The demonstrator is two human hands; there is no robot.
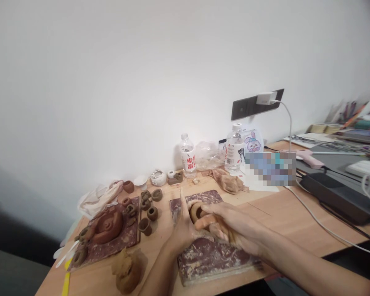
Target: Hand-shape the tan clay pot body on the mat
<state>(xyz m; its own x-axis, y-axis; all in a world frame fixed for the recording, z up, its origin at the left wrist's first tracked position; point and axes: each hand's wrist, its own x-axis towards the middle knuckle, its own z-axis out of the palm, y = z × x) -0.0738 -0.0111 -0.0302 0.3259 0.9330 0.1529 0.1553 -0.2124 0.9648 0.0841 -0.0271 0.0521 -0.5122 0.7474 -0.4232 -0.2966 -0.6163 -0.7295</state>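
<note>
A small tan clay pot [195, 212] with a round dark opening is held between my hands, above a clay-smeared dark red board [203, 267]. My left hand [186, 228] cups it from the left, with one digit pointing up. My right hand [231, 226] grips its right side and rim, thumb near the opening and the other fingers curled below. The hands hide much of the pot's lower part. A lump of tan clay [128, 269] rests on the table left of my left forearm.
At left, a second board [132, 236] bears a reddish-brown clay piece [107, 226]. Several small clay pots [145, 226] stand beside it. Two plastic bottles [188, 158] and a crumpled brown wrap [230, 181] lie toward the wall. Cables and a black case [339, 197] occupy the right.
</note>
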